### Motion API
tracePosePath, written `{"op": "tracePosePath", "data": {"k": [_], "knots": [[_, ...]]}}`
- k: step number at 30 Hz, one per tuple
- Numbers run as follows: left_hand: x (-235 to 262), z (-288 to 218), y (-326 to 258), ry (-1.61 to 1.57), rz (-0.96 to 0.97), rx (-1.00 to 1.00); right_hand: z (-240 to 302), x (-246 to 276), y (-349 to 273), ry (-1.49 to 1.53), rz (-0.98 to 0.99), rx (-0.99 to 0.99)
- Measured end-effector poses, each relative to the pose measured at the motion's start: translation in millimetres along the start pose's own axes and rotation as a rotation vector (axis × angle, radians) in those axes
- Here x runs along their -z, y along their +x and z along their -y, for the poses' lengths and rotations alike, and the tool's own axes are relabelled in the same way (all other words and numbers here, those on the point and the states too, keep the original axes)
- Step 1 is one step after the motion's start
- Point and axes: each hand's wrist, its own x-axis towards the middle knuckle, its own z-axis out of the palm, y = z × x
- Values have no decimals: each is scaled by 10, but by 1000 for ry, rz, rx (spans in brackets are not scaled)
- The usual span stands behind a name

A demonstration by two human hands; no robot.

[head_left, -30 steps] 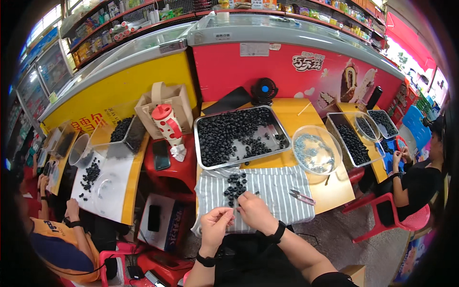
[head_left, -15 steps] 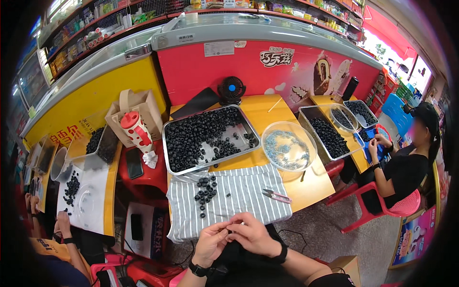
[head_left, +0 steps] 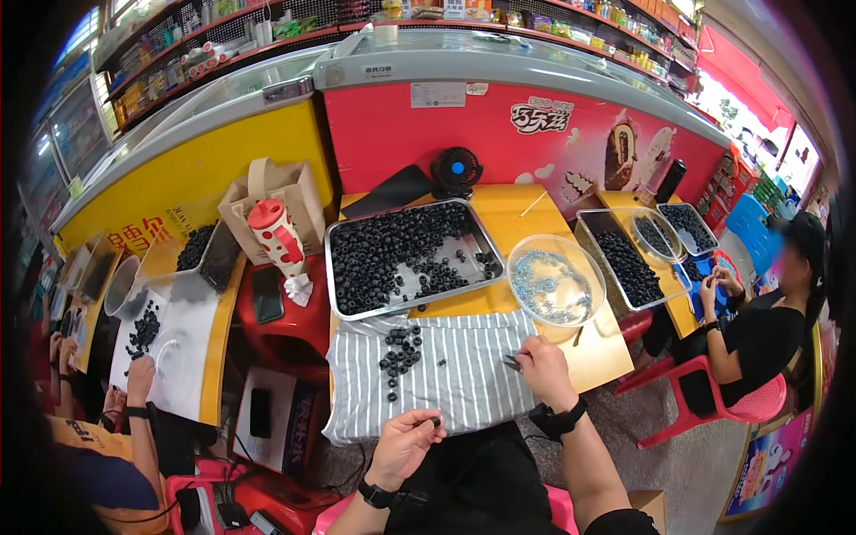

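Note:
My left hand (head_left: 401,451) is closed in a pinch on a small black ring (head_left: 436,422), just past the near edge of a grey-and-white striped cloth (head_left: 481,392). On the cloth's right side, my right hand (head_left: 550,373) wraps round a pair of thread snips (head_left: 512,362). Only the snips' dark blade tips show beyond the fingers; the handles are hidden. Several loose black rings (head_left: 399,358) lie in a cluster on the cloth. Behind it stands a metal tray (head_left: 333,283) heaped with more of them. A clear round bowl (head_left: 603,283) of small pale-blue pieces is to the tray's right.
A small black fan (head_left: 457,169) stands behind the tray. On a red stool (head_left: 308,328) at left are a spotted tumbler (head_left: 278,236) and a phone (head_left: 267,295). Co-workers sit at both sides; one on a pink chair (head_left: 744,417) handles small pieces beside bins.
My hands have parted. The right one has moved up and right onto the cloth and taken hold of the snips lying there. My left hand keeps a black ring. The view has shifted slightly.

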Motion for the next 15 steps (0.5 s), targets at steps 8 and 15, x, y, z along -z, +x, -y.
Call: {"op": "tracePosePath", "data": {"k": [8,15], "knots": [[0,7,2,-9,60,-21,148,26,-78,148,-109,148],[89,38,-6,-15,31,-4,1195,-30,-578,831,238,189]]}}
